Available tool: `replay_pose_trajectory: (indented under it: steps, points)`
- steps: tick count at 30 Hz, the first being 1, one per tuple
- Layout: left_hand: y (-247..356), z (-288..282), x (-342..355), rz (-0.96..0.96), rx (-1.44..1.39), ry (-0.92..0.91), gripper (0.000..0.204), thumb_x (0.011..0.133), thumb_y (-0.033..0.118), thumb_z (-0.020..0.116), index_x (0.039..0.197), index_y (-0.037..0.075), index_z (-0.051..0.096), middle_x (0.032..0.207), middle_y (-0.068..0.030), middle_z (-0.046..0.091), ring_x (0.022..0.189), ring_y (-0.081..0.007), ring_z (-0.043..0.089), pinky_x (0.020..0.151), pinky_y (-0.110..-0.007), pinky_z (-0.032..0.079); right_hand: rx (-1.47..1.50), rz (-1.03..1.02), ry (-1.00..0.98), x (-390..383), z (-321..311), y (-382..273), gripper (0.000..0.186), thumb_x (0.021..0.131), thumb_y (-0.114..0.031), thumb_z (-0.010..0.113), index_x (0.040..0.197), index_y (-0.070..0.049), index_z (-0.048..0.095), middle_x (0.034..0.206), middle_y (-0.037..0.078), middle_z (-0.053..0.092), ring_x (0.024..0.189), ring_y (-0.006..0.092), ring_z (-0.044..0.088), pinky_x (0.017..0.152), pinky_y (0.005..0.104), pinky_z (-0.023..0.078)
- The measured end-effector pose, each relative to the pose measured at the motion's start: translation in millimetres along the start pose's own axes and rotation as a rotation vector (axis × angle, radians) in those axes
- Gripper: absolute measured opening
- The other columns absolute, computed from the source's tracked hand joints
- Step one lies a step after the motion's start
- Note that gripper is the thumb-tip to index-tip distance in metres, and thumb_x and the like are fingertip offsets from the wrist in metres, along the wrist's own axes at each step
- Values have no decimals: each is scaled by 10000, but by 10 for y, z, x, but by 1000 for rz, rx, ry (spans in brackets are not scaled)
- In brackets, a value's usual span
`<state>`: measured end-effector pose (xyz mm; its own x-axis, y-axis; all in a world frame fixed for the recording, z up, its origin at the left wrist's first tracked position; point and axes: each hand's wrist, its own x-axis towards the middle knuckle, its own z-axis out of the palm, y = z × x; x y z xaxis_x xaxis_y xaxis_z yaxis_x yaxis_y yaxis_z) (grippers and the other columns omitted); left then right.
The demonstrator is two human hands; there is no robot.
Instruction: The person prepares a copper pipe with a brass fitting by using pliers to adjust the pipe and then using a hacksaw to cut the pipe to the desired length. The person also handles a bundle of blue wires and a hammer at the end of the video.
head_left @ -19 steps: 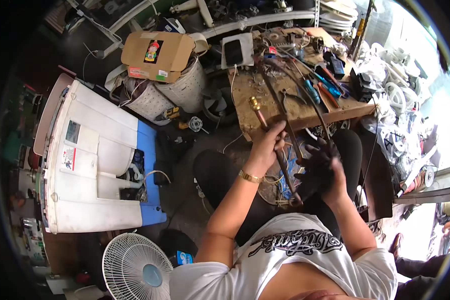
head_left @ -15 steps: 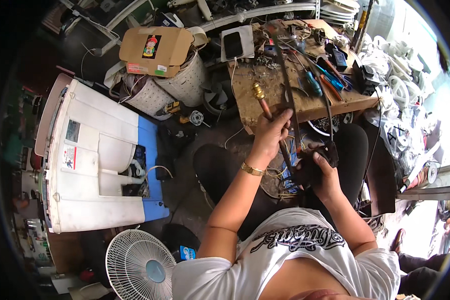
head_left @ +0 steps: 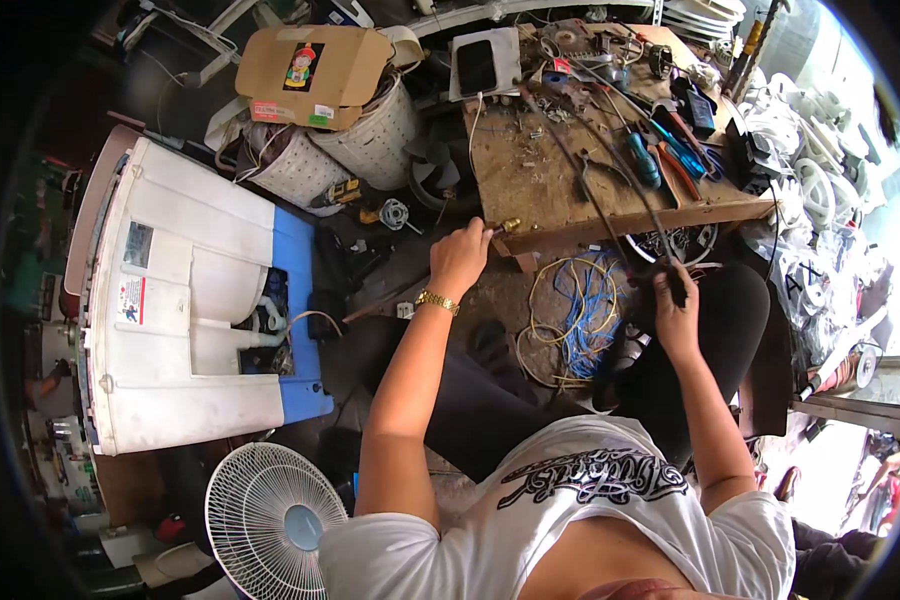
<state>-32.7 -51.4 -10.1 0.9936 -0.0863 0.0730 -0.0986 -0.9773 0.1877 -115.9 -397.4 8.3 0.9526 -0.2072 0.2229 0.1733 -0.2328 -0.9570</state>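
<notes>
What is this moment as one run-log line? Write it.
left hand: holds brass-tipped rod | right hand: holds dark rods | ahead: wooden table with tools | below: yellow and blue wires

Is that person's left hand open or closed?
Closed: the left hand's fingers are curled around a brass-tipped rod, whose shiny end sticks out beyond them.
</notes>
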Motion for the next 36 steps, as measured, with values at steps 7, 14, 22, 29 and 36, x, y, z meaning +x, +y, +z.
replay_pose_trajectory:
  steps: [7, 14, 22, 29, 36]
  points:
    - [-171, 233, -90, 0, -72, -14, 289, 1063, 360, 507, 1030, 79, 566, 782, -206, 709, 739, -448, 694, 640, -548, 553, 253, 142, -300, -138, 650, 136, 241, 914, -67, 770, 1029, 46, 589, 970, 50, 561, 827, 113, 561, 770, 275, 492]
    - [-186, 283, -45, 4, -196, -122, 324, 1091, 347, 476, 1060, 32, 545, 809, -254, 678, 799, -474, 665, 664, -578, 516, -27, -100, -336, -207, 1050, 20, 239, 868, -59, 756, 950, 23, 547, 899, 180, 551, 788, 376, 541, 699, 392, 458]
    - [-209, 319, -26, 42, -272, -84, 311, 1082, 332, 491, 1066, 29, 558, 837, -257, 681, 827, -477, 661, 678, -572, 509, 9, -74, -293, -170, 1143, 236, 238, 880, -55, 740, 894, 20, 514, 813, 170, 515, 718, 346, 489, 656, 388, 424]
    - [-206, 299, 5, 2, -217, -98, 296, 1052, 336, 522, 1029, 49, 591, 827, -217, 711, 819, -442, 696, 708, -559, 547, -61, -159, -297, -179, 1242, 189, 206, 867, -31, 722, 932, 26, 536, 808, 161, 529, 717, 318, 490, 657, 375, 421]
    - [-209, 310, -16, 3, -166, -49, 296, 1043, 339, 539, 973, 58, 600, 777, -207, 702, 752, -424, 699, 646, -542, 548, -98, -123, -326, -205, 1245, 252, 167, 890, -11, 701, 964, 29, 557, 792, 145, 560, 705, 250, 498, 651, 349, 439]
